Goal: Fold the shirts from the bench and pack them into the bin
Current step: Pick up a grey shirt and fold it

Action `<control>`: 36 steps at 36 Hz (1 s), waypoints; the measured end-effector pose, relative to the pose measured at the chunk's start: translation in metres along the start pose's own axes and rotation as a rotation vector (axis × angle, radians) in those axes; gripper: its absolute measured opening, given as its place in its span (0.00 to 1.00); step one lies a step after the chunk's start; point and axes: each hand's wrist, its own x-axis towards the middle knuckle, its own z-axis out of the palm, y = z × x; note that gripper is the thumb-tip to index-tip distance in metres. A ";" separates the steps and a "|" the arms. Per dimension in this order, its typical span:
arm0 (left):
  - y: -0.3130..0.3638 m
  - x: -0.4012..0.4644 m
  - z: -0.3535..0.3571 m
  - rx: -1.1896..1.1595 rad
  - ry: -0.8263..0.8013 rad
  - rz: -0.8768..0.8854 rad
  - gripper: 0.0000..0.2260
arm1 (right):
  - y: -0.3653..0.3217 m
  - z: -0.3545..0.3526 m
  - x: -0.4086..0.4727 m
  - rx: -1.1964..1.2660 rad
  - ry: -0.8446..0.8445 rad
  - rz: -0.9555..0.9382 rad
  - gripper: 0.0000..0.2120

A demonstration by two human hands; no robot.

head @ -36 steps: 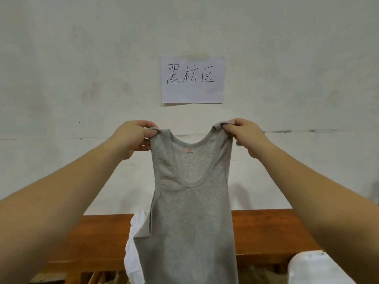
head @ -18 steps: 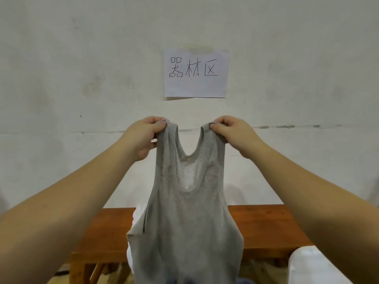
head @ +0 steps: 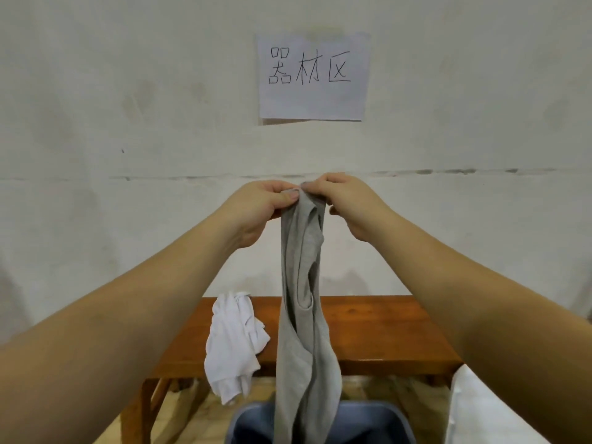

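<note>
A pale plaster wall fills the head view, with a paper sign (head: pixel 312 76) taped above the hands and a wooden bench (head: pixel 378 334) below them.

The left hand (head: pixel 256 213) and right hand (head: pixel 349 206) meet at the top of a grey tank top (head: pixel 302 309), each pinching a shoulder strap, so the two straps are pressed together and the garment hangs folded lengthwise in half. Straight below the grip its hem drops in front of the blue bin (head: pixel 378 421), whose rim shows at the bottom edge. Down and to the left of the grip, a crumpled white shirt (head: pixel 235 344) lies draped over the bench's front edge.

To do this fold well, I judge the straps should be matched edge to edge and passed into one hand, freeing the other to smooth the twisted side seams before halving it again.
</note>
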 end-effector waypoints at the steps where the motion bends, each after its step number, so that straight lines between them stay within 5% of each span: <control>1: -0.002 0.000 -0.001 -0.027 0.009 0.009 0.06 | 0.006 0.000 -0.002 0.030 -0.013 -0.010 0.06; 3: -0.003 0.000 -0.003 -0.071 0.006 0.031 0.08 | 0.022 -0.001 -0.005 0.158 -0.064 -0.017 0.01; 6: -0.005 0.002 -0.007 -0.115 -0.027 0.044 0.09 | 0.062 0.003 -0.012 0.230 -0.248 0.048 0.13; 10: -0.007 0.004 -0.011 -0.132 -0.031 0.045 0.10 | 0.112 0.011 -0.031 -0.160 -0.547 0.133 0.23; 15: -0.011 0.005 -0.018 -0.146 0.003 0.038 0.09 | 0.156 0.019 -0.046 -0.519 -0.706 0.248 0.28; 21: -0.013 0.000 -0.026 -0.146 0.012 0.042 0.09 | 0.177 0.006 -0.064 -0.633 -0.803 0.324 0.16; 25: -0.017 -0.004 -0.035 -0.134 0.025 0.041 0.10 | 0.184 -0.008 -0.069 -0.623 -0.755 0.330 0.20; 33: -0.025 -0.008 -0.050 -0.072 0.118 0.032 0.09 | 0.199 -0.029 -0.081 -0.391 -0.433 0.335 0.10; 36: -0.026 -0.009 -0.048 -0.078 0.213 0.013 0.08 | 0.194 -0.025 -0.079 -0.067 -0.287 0.272 0.06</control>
